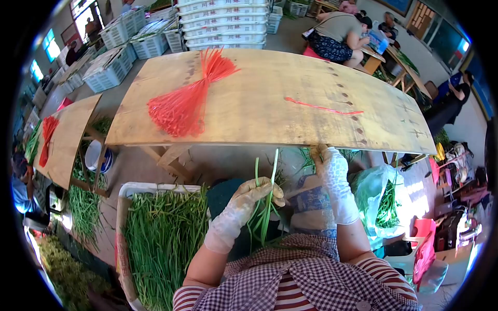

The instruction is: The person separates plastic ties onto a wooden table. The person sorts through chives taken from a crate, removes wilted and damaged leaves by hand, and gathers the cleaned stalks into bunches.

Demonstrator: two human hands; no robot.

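My left hand (pixel 254 193), in a pale glove, is closed around a few green chive stalks (pixel 266 220). Their pale stems point up and the leaves hang down over my lap. At the near edge of the wooden table (pixel 249 114), my gloved right hand (pixel 330 163) has its fingers curled together; whether anything is in them is hidden. Beside my left arm stands a white crate (pixel 155 187) packed with long chives (pixel 166 243). On the table lie a bundle of red plastic ties (pixel 181 106), pinched at its middle, and one loose red tie (pixel 324 106).
White crates (pixel 223 23) are stacked behind the table. A second table (pixel 67 140) with red ties stands at left, near a bucket (pixel 97 156). To my right is a clear plastic bag (pixel 373 197) of greens. Several people (pixel 340 33) sit further off.
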